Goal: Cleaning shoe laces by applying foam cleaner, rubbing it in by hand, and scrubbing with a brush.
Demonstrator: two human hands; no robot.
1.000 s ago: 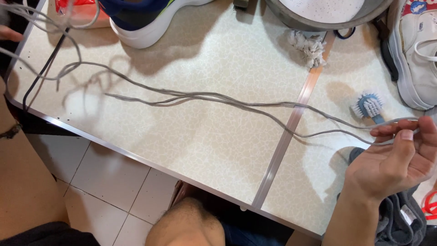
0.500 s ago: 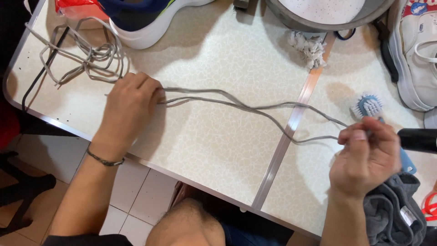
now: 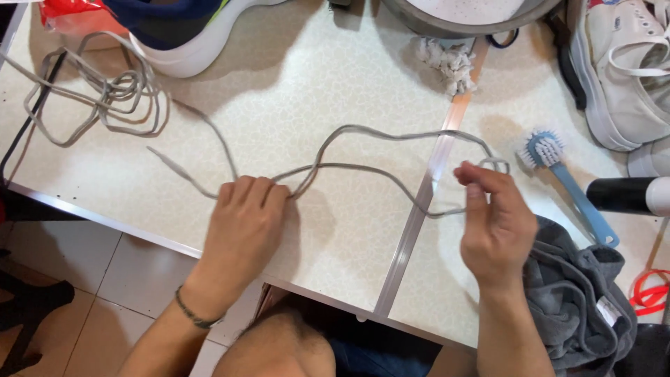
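A long grey shoelace (image 3: 377, 132) runs in loose waves across the cream table (image 3: 293, 91). My left hand (image 3: 246, 223) lies knuckles up near the front edge, its fingers closed over the lace where two strands cross. My right hand (image 3: 492, 220) pinches a small loop of the same lace between thumb and fingers, just right of the metal seam strip (image 3: 419, 216). More grey lace lies in a loose tangle (image 3: 115, 98) at the far left.
A white-soled dark shoe (image 3: 188, 35) stands at the back left, a white sneaker (image 3: 628, 70) at the back right. A blue brush (image 3: 558, 174), a grey cloth (image 3: 579, 300), a white rag wad (image 3: 447, 63), a round basin (image 3: 460, 14) and a black-and-white cylinder (image 3: 628, 195) surround my right hand.
My left hand slid right and toward me along the lace. My right hand rose from the table. The lace between them went from nearly straight to slack, wavy loops.
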